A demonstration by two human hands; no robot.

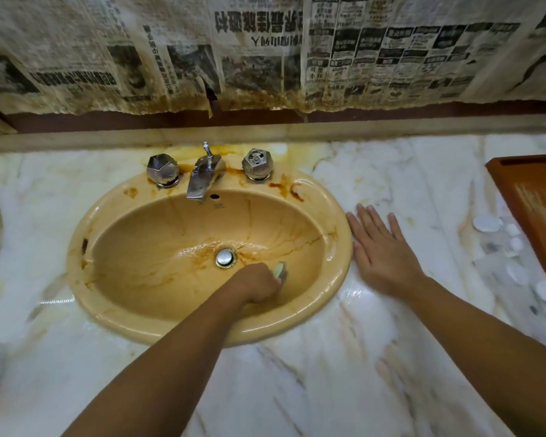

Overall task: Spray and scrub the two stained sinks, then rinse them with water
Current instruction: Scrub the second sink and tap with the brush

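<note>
The left hand [259, 283] is down in the yellow sink [139, 310]. Its fingers are curled tight round a green scrubber [279, 269], which pokes out on the far side of the fist. The drain [225, 257] sits just past this hand, a little to its left, with brown stains [199, 250] around it. The right hand [382, 257] lies flat on the counter [328, 373] beside the sink, holding nothing. The left hand is much nearer the stains, so I think it should push forward and left.

Mustard-yellow sink [339, 250] (rust-brown streaks); white marble countertop [297, 389], tan-veined; pale green sponge [279, 270]; red-brown tray [530, 197].
</note>
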